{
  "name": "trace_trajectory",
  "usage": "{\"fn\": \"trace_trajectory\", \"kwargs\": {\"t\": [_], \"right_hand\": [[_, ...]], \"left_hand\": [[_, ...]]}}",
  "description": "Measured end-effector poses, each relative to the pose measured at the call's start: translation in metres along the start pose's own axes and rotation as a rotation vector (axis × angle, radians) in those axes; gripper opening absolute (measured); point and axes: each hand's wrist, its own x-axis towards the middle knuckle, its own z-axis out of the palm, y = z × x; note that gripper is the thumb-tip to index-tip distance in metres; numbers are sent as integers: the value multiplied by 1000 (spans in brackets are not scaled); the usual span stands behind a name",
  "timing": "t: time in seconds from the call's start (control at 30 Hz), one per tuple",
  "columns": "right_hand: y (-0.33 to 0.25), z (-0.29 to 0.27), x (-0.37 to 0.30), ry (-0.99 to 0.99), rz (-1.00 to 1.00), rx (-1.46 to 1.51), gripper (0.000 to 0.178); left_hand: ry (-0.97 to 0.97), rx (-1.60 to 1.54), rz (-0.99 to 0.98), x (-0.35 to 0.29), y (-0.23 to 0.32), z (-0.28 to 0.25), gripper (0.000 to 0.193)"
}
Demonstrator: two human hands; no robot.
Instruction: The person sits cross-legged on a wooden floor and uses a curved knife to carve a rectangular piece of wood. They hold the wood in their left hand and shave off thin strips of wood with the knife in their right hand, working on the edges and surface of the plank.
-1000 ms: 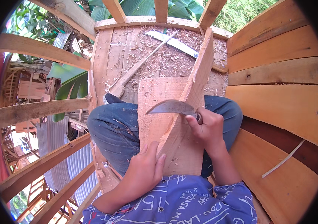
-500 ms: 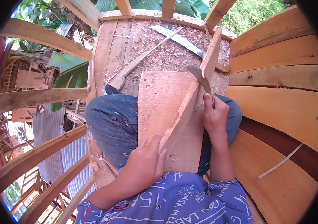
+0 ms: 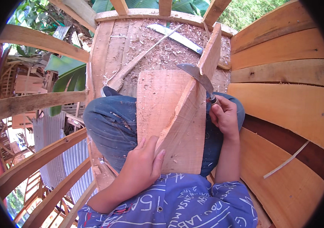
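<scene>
My left hand [image 3: 143, 159] grips the near end of a long wooden plank [image 3: 186, 110], which stands on edge and slants away to the upper right. Beneath it a wide flat board [image 3: 158, 95] lies across my lap, between my bent knees. In my right hand [image 3: 224, 116] is a curved knife [image 3: 198, 76] with a dark handle, fingers closed round it. Its blade crosses the plank's upper edge around the middle and far part, the tip pointing left. The edge nearer my left hand looks rough and chipped.
Wood shavings [image 3: 165, 49] cover the plank floor ahead. A long saw or machete-like blade [image 3: 177, 38] and a thin tapered stick [image 3: 143, 59] lie there. Wooden slats [image 3: 36, 100] form a railing at left; a plank wall [image 3: 283, 72] rises at right, with a thin strip [image 3: 286, 159] beside it.
My right hand has turned, and the knife has shifted left, so more of its blade and handle shows across the plank's edge. My left hand keeps its grip.
</scene>
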Motion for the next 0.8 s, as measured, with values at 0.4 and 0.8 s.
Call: {"fn": "trace_trajectory", "kwargs": {"t": [0.4, 0.8], "right_hand": [[-3, 3, -2, 2, 53, -13, 24], [-11, 16, -1, -143, 114, 48, 25]], "left_hand": [[18, 5, 3, 1, 3, 1, 28], [-13, -41, -100, 3, 4, -3, 30]]}}
